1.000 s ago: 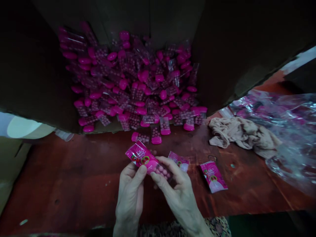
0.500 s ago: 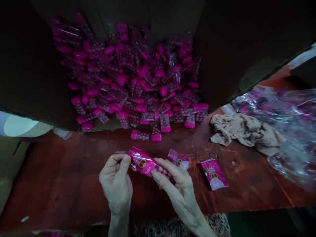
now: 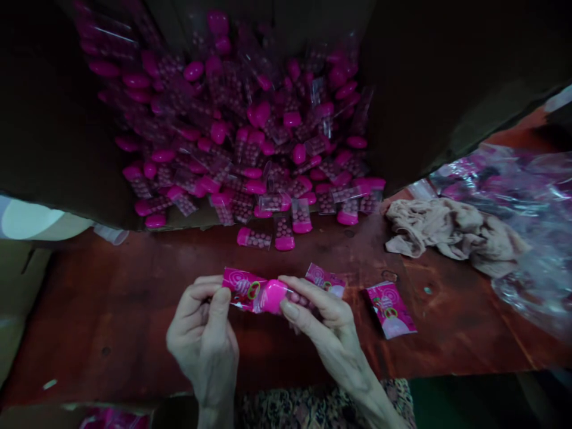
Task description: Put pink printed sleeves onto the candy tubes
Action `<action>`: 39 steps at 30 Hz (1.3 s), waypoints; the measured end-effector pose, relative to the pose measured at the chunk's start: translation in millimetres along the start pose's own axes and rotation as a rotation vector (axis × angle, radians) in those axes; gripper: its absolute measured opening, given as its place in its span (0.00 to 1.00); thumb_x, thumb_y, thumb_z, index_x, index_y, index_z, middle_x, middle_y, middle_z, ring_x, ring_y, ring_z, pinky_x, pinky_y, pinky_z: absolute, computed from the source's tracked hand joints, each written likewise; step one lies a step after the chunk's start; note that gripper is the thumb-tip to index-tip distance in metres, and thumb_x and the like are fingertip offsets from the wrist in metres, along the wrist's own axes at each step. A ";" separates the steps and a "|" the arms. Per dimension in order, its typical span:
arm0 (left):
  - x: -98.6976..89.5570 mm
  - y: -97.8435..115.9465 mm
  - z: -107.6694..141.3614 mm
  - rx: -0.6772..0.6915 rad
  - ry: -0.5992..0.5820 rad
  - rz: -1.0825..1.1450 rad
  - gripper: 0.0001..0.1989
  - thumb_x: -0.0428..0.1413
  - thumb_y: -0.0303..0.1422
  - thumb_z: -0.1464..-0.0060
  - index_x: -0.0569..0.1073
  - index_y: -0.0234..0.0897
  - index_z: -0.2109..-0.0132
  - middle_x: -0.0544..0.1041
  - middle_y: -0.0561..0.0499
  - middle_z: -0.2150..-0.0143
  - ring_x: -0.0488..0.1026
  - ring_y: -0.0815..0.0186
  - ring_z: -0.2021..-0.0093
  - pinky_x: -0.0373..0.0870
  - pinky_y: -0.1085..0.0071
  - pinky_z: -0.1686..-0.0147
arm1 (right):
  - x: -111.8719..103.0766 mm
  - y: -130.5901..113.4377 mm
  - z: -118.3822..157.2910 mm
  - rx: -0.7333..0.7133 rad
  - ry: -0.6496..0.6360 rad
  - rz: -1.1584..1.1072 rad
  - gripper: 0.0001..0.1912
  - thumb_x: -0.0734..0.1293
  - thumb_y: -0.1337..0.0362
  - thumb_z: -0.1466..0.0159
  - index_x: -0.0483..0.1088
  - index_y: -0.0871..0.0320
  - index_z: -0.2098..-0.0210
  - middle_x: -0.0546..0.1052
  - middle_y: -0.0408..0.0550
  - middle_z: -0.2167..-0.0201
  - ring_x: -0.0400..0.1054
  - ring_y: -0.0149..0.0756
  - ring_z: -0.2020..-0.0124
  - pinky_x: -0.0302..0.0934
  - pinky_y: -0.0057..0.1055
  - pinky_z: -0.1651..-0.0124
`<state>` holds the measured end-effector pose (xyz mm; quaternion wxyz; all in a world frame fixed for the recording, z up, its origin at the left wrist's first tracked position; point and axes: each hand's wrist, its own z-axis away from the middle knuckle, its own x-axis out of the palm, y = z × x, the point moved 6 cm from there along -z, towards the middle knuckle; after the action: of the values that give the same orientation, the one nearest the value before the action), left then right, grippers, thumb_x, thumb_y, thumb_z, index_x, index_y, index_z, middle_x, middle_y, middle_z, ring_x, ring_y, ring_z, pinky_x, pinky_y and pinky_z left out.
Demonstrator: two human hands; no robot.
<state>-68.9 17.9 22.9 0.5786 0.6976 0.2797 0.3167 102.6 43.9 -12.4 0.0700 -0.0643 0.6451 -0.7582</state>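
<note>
My left hand point(image 3: 203, 325) pinches the printed end of a pink foil sachet point(image 3: 243, 290), which lies almost level between my hands. My right hand point(image 3: 330, 328) grips its other end, where a bright pink plastic cap point(image 3: 273, 296) shows beside my thumb. Pink candy beads are partly hidden behind my right fingers. Just past those fingers lies a second pink sachet point(image 3: 325, 280), and a third point(image 3: 391, 310) sits further right. Two clear candy tubes with pink caps point(image 3: 268, 238) lie on the table ahead of my hands.
A heap of similar capped tubes point(image 3: 214, 119) fills a dark cardboard box point(image 3: 447, 77) ahead. A beige cloth point(image 3: 451, 229) and a clear plastic bag point(image 3: 527, 202) lie on the red-brown wooden table point(image 3: 111, 310) at right. A box corner point(image 3: 114, 419) holds pink items at the bottom edge.
The sachet has swung from a slant to nearly level, and its pink cap now shows. My left hand has moved left. The whole scene has drifted upward in view.
</note>
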 end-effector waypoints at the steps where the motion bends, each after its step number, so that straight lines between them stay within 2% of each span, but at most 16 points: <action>1: 0.1 -3.9 -1.0 -0.046 -0.008 0.021 0.05 0.60 0.23 0.54 0.72 0.33 0.74 0.72 0.54 0.73 0.68 0.72 0.70 0.65 0.79 0.70 | 1.7 -1.6 0.3 -0.007 -0.014 -0.010 0.13 0.66 0.61 0.39 0.75 0.51 0.55 0.76 0.44 0.70 0.68 0.31 0.71 0.65 0.27 0.70; 6: -3.8 -22.5 -5.1 -0.254 0.102 0.140 0.05 0.62 0.24 0.59 0.72 0.33 0.74 0.71 0.56 0.77 0.65 0.76 0.77 0.62 0.82 0.77 | 1.1 0.4 0.0 -0.027 0.062 -0.033 0.13 0.65 0.60 0.39 0.74 0.53 0.55 0.74 0.44 0.71 0.66 0.29 0.75 0.63 0.26 0.73; 8: -1.8 -26.6 -5.4 -0.299 0.100 0.159 0.06 0.63 0.25 0.61 0.72 0.32 0.74 0.71 0.56 0.77 0.64 0.77 0.79 0.61 0.82 0.78 | 0.0 4.6 -0.2 -0.014 0.110 -0.049 0.13 0.66 0.60 0.39 0.74 0.54 0.56 0.73 0.44 0.72 0.65 0.29 0.76 0.63 0.26 0.74; 15: 4.4 -40.5 -6.0 -0.399 0.026 0.224 0.07 0.64 0.26 0.60 0.72 0.34 0.73 0.73 0.56 0.76 0.70 0.74 0.75 0.67 0.79 0.73 | -2.3 14.0 2.0 0.031 0.259 -0.107 0.11 0.66 0.61 0.39 0.73 0.55 0.57 0.69 0.40 0.76 0.62 0.26 0.79 0.62 0.24 0.76; 18: 2.8 -47.6 -8.5 -0.448 0.027 0.225 0.08 0.64 0.28 0.60 0.71 0.34 0.74 0.73 0.56 0.77 0.70 0.73 0.76 0.68 0.77 0.73 | -10.7 16.5 -2.9 0.007 0.285 0.052 0.13 0.65 0.60 0.38 0.72 0.55 0.55 0.73 0.43 0.72 0.66 0.31 0.73 0.66 0.29 0.69; 20: 1.8 -51.3 -9.7 -0.473 0.028 0.225 0.08 0.64 0.28 0.60 0.71 0.34 0.74 0.73 0.55 0.77 0.70 0.73 0.77 0.68 0.77 0.74 | -15.2 15.9 -9.7 -0.044 0.248 0.276 0.13 0.63 0.61 0.37 0.72 0.55 0.54 0.75 0.48 0.66 0.68 0.37 0.66 0.66 0.38 0.61; 23: 2.5 -56.1 -8.4 -0.516 0.013 0.243 0.08 0.64 0.28 0.60 0.71 0.34 0.73 0.74 0.54 0.77 0.71 0.72 0.75 0.70 0.75 0.72 | -19.4 7.4 -15.8 -0.171 0.251 0.641 0.14 0.62 0.61 0.37 0.73 0.57 0.55 0.73 0.56 0.58 0.63 0.48 0.57 0.60 0.51 0.54; 25: 4.0 -57.9 -5.2 -0.543 0.009 0.252 0.08 0.64 0.29 0.60 0.71 0.34 0.73 0.75 0.54 0.76 0.72 0.71 0.74 0.70 0.74 0.71 | -20.4 -4.0 -12.7 -0.262 0.322 0.716 0.15 0.62 0.63 0.37 0.72 0.58 0.52 0.70 0.58 0.54 0.60 0.50 0.53 0.58 0.52 0.52; 27: 5.7 -56.6 -1.2 -0.543 0.018 0.241 0.08 0.64 0.29 0.59 0.71 0.34 0.73 0.74 0.55 0.77 0.71 0.73 0.76 0.69 0.76 0.73 | -17.5 -15.3 -5.8 -0.325 0.358 0.622 0.14 0.63 0.65 0.37 0.71 0.56 0.53 0.71 0.55 0.56 0.61 0.46 0.54 0.60 0.47 0.54; 29: 8.9 -52.0 3.2 -0.514 0.020 0.222 0.08 0.64 0.29 0.59 0.71 0.34 0.73 0.74 0.56 0.77 0.70 0.74 0.77 0.67 0.79 0.74 | -11.1 -22.7 0.2 -0.345 0.339 0.467 0.09 0.65 0.66 0.38 0.72 0.52 0.58 0.71 0.49 0.63 0.63 0.41 0.59 0.61 0.40 0.58; 34: 19.7 -41.8 15.4 -0.498 -0.023 0.235 0.07 0.64 0.29 0.58 0.71 0.35 0.72 0.75 0.55 0.76 0.72 0.73 0.75 0.69 0.78 0.72 | -0.9 -20.2 1.4 -0.247 0.332 0.247 0.08 0.73 0.64 0.46 0.74 0.51 0.65 0.72 0.43 0.70 0.66 0.37 0.66 0.62 0.35 0.62; 36: 21.6 -41.8 18.4 -0.516 -0.051 0.254 0.07 0.64 0.30 0.58 0.72 0.35 0.72 0.75 0.55 0.76 0.71 0.72 0.76 0.70 0.77 0.73 | -0.1 -15.6 -1.6 -0.208 0.317 0.188 0.07 0.73 0.64 0.47 0.75 0.52 0.67 0.72 0.42 0.72 0.67 0.36 0.68 0.63 0.33 0.64; 39: 25.0 -43.6 18.8 -0.534 -0.155 0.273 0.10 0.64 0.35 0.58 0.74 0.35 0.70 0.75 0.52 0.75 0.71 0.71 0.77 0.70 0.75 0.75 | -0.7 -12.0 -4.2 -0.182 0.291 0.142 0.02 0.71 0.65 0.45 0.76 0.53 0.70 0.71 0.42 0.73 0.67 0.35 0.69 0.63 0.32 0.66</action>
<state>-39.5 32.6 -19.5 0.7131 0.5742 0.0458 0.3996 102.2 50.0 -1.2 0.0230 0.0855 0.7172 -0.6912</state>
